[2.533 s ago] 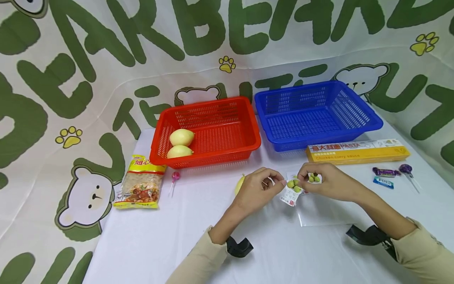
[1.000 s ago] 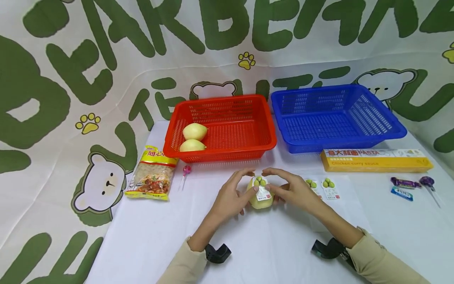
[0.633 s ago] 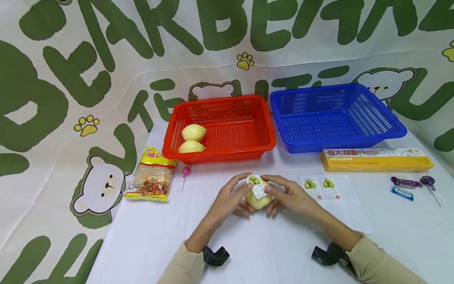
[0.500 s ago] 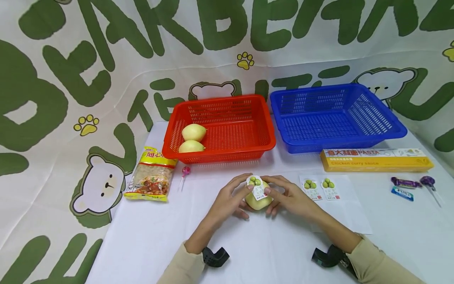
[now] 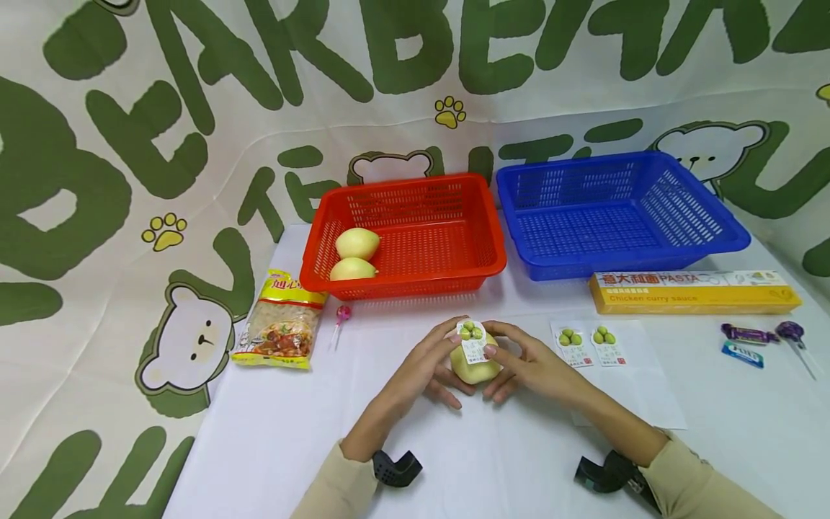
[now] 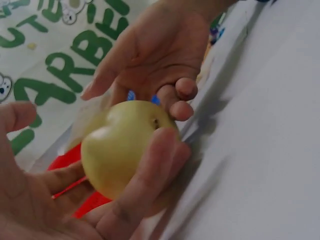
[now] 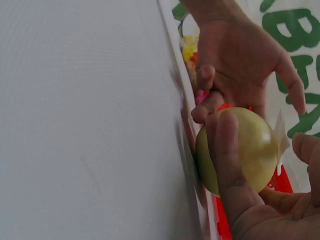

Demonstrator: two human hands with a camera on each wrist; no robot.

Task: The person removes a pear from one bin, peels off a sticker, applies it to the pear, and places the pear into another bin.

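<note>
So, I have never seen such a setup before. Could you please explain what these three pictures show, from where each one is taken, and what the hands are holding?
There is no machine here: a person works with two bare hands. The wide picture comes from a camera on the head; the two close pictures come from cameras on each wrist. The left hand and the right hand together hold a round pale yellow fruit with a white paper sticker on its top. On the white table stand a red plastic basket with two similar fruits and a blue plastic basket. Nearby lie a yellow pasta box, a noodle packet and a sheet with two more stickers.
</note>
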